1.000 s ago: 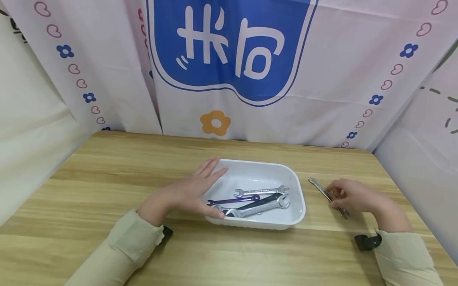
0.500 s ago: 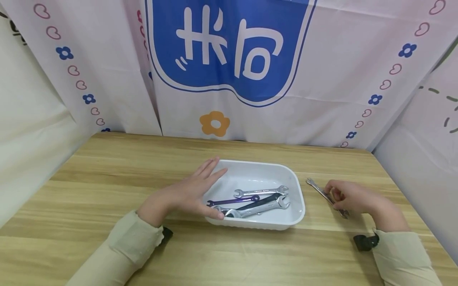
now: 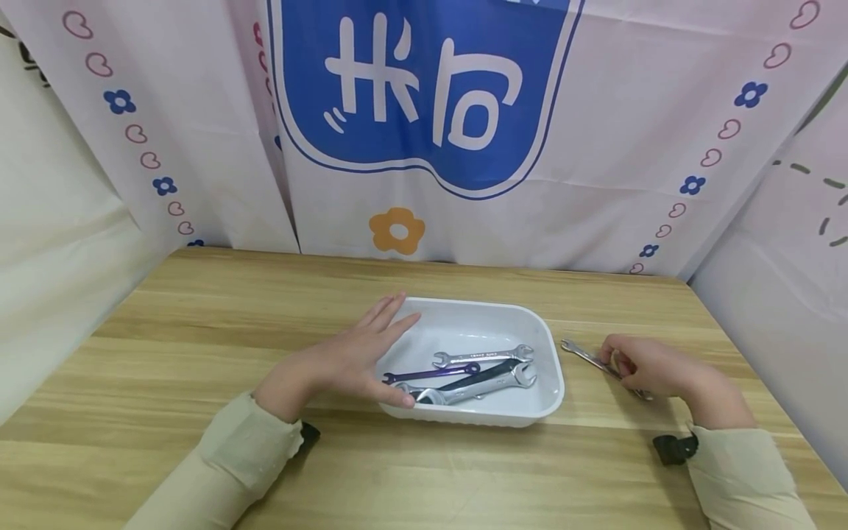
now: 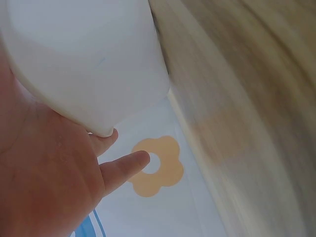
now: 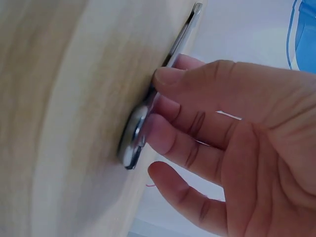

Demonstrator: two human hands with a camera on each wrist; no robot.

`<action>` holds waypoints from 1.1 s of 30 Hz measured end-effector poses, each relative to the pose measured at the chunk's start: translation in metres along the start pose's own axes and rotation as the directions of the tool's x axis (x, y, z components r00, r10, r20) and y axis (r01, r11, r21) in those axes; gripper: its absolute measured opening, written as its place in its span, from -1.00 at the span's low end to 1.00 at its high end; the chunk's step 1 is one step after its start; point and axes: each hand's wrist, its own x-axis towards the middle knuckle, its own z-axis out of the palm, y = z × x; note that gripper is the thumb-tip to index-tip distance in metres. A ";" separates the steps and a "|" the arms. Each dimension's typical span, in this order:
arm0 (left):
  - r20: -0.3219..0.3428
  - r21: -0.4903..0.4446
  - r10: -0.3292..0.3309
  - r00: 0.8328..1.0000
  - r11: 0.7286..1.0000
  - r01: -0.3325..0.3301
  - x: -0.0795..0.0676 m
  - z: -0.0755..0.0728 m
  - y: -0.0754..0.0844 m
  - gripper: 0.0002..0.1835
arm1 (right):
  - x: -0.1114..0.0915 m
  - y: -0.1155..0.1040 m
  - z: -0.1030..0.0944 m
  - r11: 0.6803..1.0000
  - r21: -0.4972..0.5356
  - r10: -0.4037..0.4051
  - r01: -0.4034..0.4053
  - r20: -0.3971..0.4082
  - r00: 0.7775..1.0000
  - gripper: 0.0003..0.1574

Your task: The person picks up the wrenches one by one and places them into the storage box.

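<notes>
A silver wrench [image 3: 583,355] slants on the right of the table, pinched between the thumb and fingers of my right hand [image 3: 656,368]. In the right wrist view the wrench's near head [image 5: 131,143] sits close over the tabletop. My left hand [image 3: 341,368], fingers spread, touches the left side of a white plastic tray [image 3: 457,313]; its palm [image 4: 54,168] lies along the tray's rounded outer wall. Inside the tray are several wrenches: a thin purple wrench [image 3: 433,374], a silver open-ended wrench [image 3: 483,357] and a larger silver wrench [image 3: 486,384] overlapping a dark one.
The wood-grain table [image 3: 424,471] ends at the back against a white cloth [image 3: 596,213] printed with a blue emblem and flowers. Pale cloth sides stand at left and right. Both wrists carry small black devices, such as the right one [image 3: 674,447].
The wrench in my right hand has turned flatter, its far end moving left and down toward the tray. My left hand stays at the tray. The head view has shifted slightly.
</notes>
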 end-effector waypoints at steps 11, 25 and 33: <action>0.001 0.002 -0.011 1.000 1.000 0.011 0.000 0.000 0.000 0.27 | -0.002 -0.007 -0.001 0.987 -0.095 0.124 -0.130 -0.067 0.990 -0.80; -0.003 0.000 0.010 1.000 1.000 -0.010 -0.001 0.002 -0.001 0.29 | -0.006 -0.004 0.002 0.987 -0.046 0.152 -0.151 0.034 0.988 -0.76; -0.003 0.008 -0.005 1.000 1.000 0.005 0.001 0.001 -0.001 0.29 | -0.005 -0.001 -0.002 0.996 -0.014 0.086 -0.086 0.066 0.994 -0.76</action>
